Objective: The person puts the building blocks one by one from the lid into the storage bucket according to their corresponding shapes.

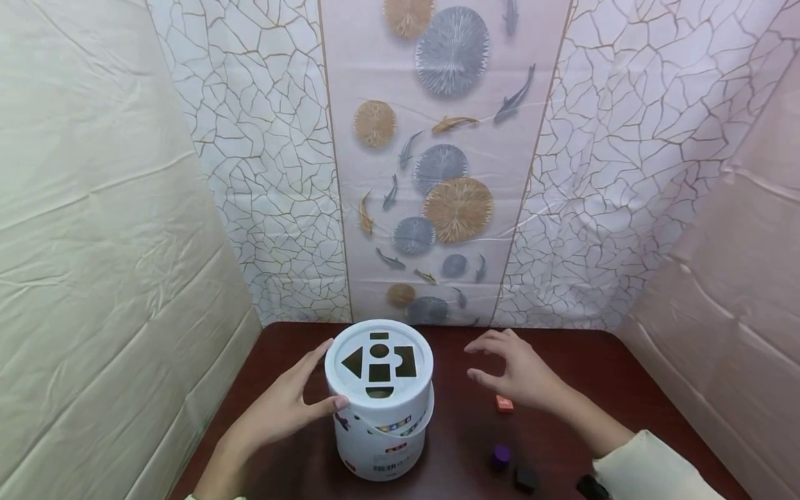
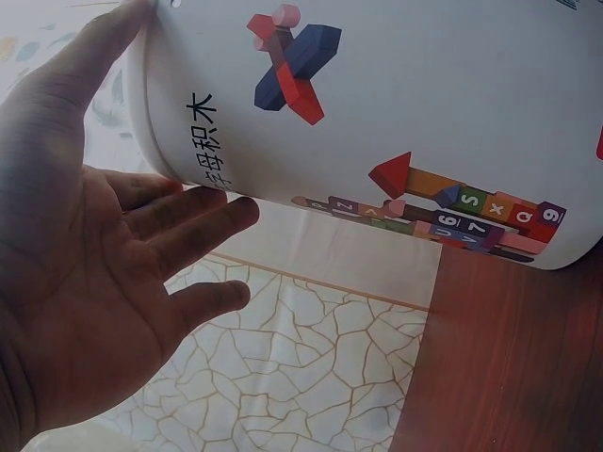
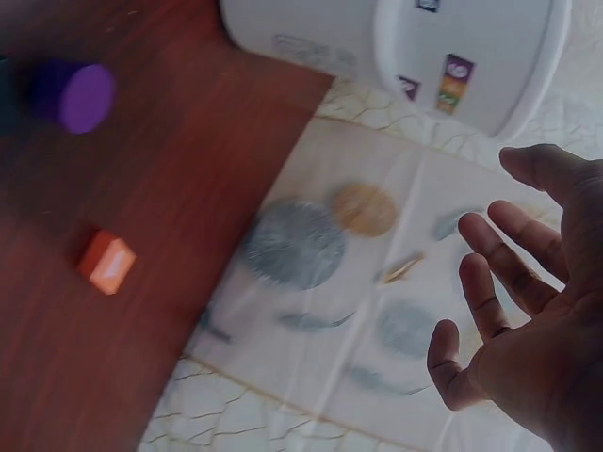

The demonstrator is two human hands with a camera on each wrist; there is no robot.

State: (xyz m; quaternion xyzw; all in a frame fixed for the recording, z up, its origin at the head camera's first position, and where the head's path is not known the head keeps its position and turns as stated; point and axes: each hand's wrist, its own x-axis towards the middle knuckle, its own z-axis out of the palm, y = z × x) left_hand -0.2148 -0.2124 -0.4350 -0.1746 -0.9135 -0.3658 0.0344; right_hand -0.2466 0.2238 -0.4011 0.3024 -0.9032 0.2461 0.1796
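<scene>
A white shape-sorter bucket stands upright on the dark red table. Its lid has several cut-out holes, among them a triangle, a circle and a square. My left hand spans the left side of the bucket at lid height, thumb at the front and fingers farther back, touching it. In the left wrist view these fingers lie fairly straight along the bucket's edge. To the right of the bucket, my right hand hovers with spread, loosely bent fingers and nothing in them. Near it on the table lies an orange-red block.
A purple round block and a black block lie on the table at the front right. Another dark object shows beside the right sleeve. The bucket's handle hangs down. Patterned cloth walls surround the table.
</scene>
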